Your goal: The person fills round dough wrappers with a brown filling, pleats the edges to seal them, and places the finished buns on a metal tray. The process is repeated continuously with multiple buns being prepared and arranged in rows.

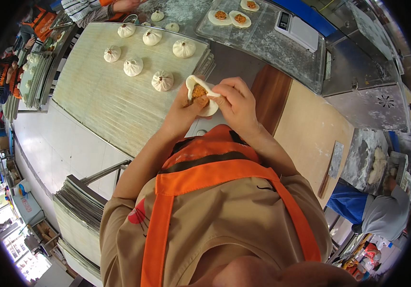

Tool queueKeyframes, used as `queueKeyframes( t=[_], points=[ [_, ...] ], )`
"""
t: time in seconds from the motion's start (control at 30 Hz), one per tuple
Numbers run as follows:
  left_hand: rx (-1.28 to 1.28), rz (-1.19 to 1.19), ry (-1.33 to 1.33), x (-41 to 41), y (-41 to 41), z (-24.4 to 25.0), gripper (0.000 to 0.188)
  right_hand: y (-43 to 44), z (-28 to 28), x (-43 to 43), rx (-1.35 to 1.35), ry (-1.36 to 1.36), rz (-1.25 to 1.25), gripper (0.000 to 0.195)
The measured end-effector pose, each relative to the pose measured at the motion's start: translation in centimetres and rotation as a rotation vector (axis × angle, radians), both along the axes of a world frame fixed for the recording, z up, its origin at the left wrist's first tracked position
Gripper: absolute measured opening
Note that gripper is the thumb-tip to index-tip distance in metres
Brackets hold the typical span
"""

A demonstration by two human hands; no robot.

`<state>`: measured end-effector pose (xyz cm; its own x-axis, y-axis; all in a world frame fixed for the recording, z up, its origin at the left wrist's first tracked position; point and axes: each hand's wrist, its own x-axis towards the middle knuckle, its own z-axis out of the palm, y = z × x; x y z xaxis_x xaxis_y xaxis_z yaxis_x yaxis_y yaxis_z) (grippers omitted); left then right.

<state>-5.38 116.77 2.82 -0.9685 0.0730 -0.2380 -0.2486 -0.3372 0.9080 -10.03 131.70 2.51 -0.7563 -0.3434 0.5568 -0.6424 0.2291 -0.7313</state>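
Observation:
A round dough wrapper (pixel 210 108) with orange-brown filling (pixel 199 92) rests in my left hand (pixel 183 112), whose thumb lies on the filling. The fingers of my right hand (pixel 237 102) pinch the wrapper's right upper edge, which is partly folded over. Beyond my left hand, several pleated buns (pixel 162 80) stand spaced apart on a large pale tray (pixel 119 97). At the top, flat wrappers (pixel 214 22) topped with the same filling lie on a floured metal surface (pixel 263 43).
A white digital scale (pixel 300 33) stands at upper right. A cleaver (pixel 335 159) lies on the wooden board (pixel 307 125) at right. Stacked trays (pixel 79 201) stand lower left. A co-worker in grey (pixel 385 215) is at lower right; another's arm (pixel 119 6) reaches in at top left.

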Motion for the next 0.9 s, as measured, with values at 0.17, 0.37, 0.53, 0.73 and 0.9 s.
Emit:
queueKeyframes(
  t=[0.17,0.37,0.53,0.73,0.9],
  points=[
    [-0.194,-0.130,0.000,-0.4,-0.5,1.0,0.033,-0.2,1.8,-0.9,-0.079,-0.371,0.142,0.021],
    [-0.426,-0.291,0.008,-0.7,-1.2,1.1,0.026,0.1,1.1,-0.2,0.112,0.022,0.127,0.022],
    [-0.618,-0.314,0.206,-0.4,-1.8,1.6,0.028,-0.3,2.5,0.1,0.086,-0.409,0.158,0.015],
    [-0.355,-0.059,0.147,0.3,-1.7,0.5,0.038,0.1,0.9,-0.4,0.044,-0.094,0.131,0.014],
    [-0.556,-0.002,0.158,0.2,-1.4,0.7,0.032,-0.4,1.3,0.2,0.096,-0.183,0.095,0.018]
  ],
)
